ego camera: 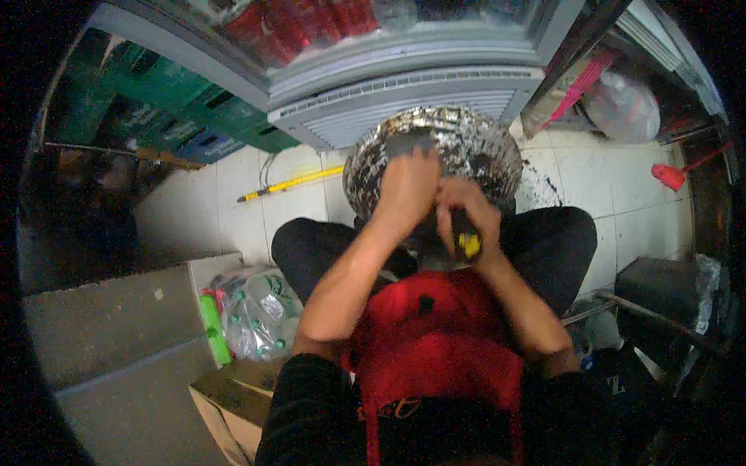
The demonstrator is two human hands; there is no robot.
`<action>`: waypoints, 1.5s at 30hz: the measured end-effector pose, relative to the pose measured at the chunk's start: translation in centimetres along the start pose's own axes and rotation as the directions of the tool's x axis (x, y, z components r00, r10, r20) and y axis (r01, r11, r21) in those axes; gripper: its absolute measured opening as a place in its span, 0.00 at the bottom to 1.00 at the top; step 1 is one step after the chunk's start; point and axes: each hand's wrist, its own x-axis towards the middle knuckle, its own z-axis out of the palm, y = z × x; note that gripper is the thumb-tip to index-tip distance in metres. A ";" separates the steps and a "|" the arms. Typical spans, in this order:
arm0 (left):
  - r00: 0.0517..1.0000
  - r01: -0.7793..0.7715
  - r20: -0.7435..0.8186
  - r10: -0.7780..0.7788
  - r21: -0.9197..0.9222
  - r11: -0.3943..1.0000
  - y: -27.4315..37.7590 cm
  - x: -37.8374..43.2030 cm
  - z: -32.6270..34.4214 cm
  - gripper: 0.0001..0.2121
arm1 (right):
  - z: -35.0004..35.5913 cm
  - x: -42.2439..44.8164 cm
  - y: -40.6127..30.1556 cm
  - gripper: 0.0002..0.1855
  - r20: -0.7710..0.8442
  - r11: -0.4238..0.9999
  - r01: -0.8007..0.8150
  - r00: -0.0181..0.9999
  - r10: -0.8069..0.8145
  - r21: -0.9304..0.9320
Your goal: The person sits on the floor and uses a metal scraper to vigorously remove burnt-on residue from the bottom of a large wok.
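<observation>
Between my knees is a large round metal vessel (484,151), its silvery surface blotched with black, flaking residue. My right hand (475,204) is wrapped around a dark tool handle with a yellow end (469,244) that points back towards me. My left hand (410,183) is further forward, fingers curled over a flat grey piece (408,144) lying against the vessel. The flat piece and the handle may be one scraper, but my hands hide where they would join. Both hands are blurred.
A grey cabinet with a vented base panel (408,110) stands close behind the vessel. On the tiles lie a yellow pole (297,182), black flakes (548,189) and a red dustpan-like scoop (668,176). Bagged plastic bottles (259,314) and a cardboard box (233,402) are at left, a black container (655,294) at right.
</observation>
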 end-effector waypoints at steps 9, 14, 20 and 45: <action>0.991 0.090 -0.108 -0.080 0.092 0.992 3.5 -8.3 5.5 0.25 | -1.8 -8.0 -3.1 0.18 0.416 1.000 -0.015 0.909 0.004 0.021; 0.976 0.006 -0.216 0.008 0.061 0.998 3.8 -9.5 5.5 0.22 | -3.0 -8.3 -4.5 0.25 0.581 0.999 0.025 0.813 -0.033 0.022; 0.997 0.042 -0.069 -0.038 0.058 0.997 4.1 -8.6 4.7 0.25 | -4.1 -8.3 -4.6 0.19 0.721 0.988 0.064 0.678 -0.147 0.142; 1.000 -0.007 -0.011 0.008 0.085 0.996 3.7 -5.8 2.3 0.21 | -2.2 -5.1 -6.8 0.02 0.195 0.980 0.116 0.970 -0.148 0.164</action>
